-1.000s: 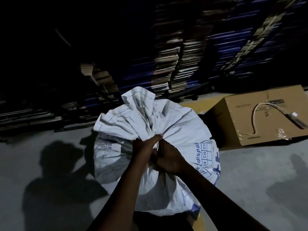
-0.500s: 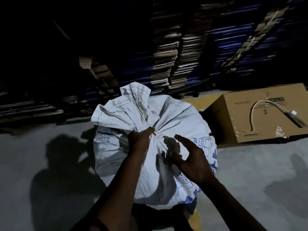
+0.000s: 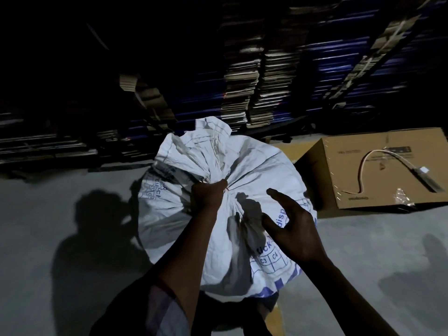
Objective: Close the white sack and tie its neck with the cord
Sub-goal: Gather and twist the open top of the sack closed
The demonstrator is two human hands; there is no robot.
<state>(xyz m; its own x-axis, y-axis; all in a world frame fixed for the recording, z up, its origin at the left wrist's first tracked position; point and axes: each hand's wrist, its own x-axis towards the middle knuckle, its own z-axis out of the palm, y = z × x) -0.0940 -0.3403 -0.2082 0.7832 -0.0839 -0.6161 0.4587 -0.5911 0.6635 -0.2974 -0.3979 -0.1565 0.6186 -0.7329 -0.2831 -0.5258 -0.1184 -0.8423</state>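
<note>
1. The floor (image 3: 60,226) under you is smooth grey concrete, with your shadow dark across its left side.
2. Your left hand (image 3: 208,195) is fisted tight round the sack's gathered neck, forearm running up from the lower edge.
3. The sack (image 3: 254,170) is woven white plastic, round and bulging, pleated toward the neck, with blue print on its right flank; it stands mid-floor.
4. Your right hand (image 3: 293,229) hovers over the sack's right side, fingers spread and relaxed, holding nothing.
5. A brown cardboard box (image 3: 344,180) lies at the floor's right edge, a pale cable (image 3: 363,166) curved across it.
6. No cord is discernible.
</note>
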